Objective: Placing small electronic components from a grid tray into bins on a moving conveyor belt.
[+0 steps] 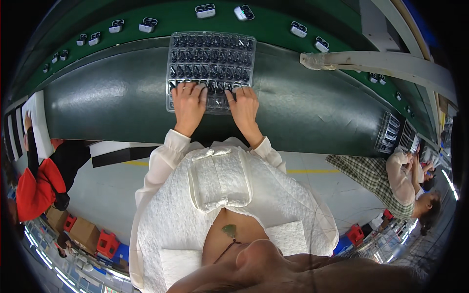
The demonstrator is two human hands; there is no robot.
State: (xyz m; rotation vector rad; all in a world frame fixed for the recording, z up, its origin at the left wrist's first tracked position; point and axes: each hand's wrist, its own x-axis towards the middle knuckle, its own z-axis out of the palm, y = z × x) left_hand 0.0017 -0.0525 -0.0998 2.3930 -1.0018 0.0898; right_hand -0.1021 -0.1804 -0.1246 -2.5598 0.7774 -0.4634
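Observation:
A clear plastic tray (pixel 210 58) with rows of moulded pockets lies on the green work surface in front of me. Black earbuds (pixel 210 72) with stems fill most of its pockets. My left hand (pixel 190 106) rests over the tray's near left part, fingers bent down into a row and thumb close to them. Over the near right part, my right hand (pixel 244 105) has its thumb and forefinger drawn together at the same row. Whatever sits at the fingertips of either hand is too small and covered to make out.
Beyond the tray runs a green belt carrying several small white earbud cases (pixel 205 10), one with a green light. A pale bar (pixel 351 61) juts in from the right. Co-workers sit at both sides, a red garment (pixel 36 193) left and a checked one (pixel 373 180) right.

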